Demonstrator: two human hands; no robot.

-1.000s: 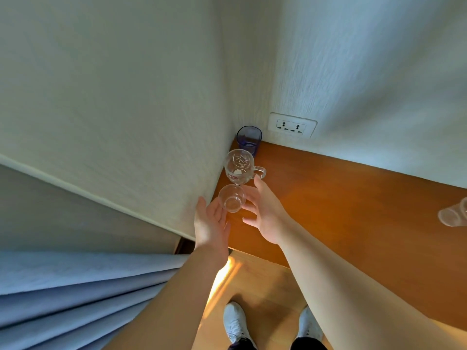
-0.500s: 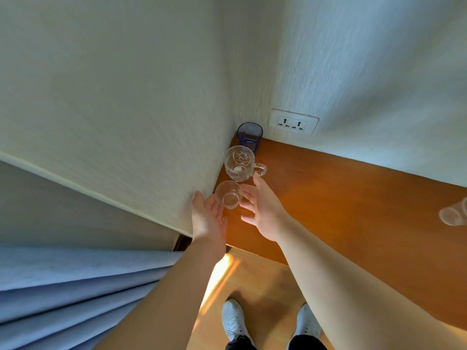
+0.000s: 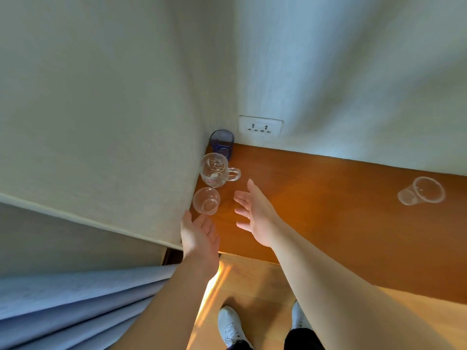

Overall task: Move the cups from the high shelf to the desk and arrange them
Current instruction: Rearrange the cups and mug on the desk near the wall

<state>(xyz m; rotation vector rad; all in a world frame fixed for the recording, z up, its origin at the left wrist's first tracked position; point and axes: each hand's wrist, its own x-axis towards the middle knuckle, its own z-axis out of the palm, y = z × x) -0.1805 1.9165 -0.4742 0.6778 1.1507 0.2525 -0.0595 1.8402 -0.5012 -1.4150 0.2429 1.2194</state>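
Three cups stand in a line along the left wall on the brown wooden desk: a blue glass in the corner, a clear handled mug in front of it, and a small clear glass nearest me. Another clear cup lies tilted far right on the desk. My left hand is open, palm up, just below the small glass without touching it. My right hand is open with fingers spread, to the right of the small glass and apart from it.
A white wall socket sits just above the desk's back edge. A wall runs down the left side, with a grey-blue curtain at lower left. The desk's front edge is near my wrists; below it are wooden floor and my white shoes.
Both hands have drawn back from the small clear glass, which now stands free on the desk. The right hand moved right and opened wider.
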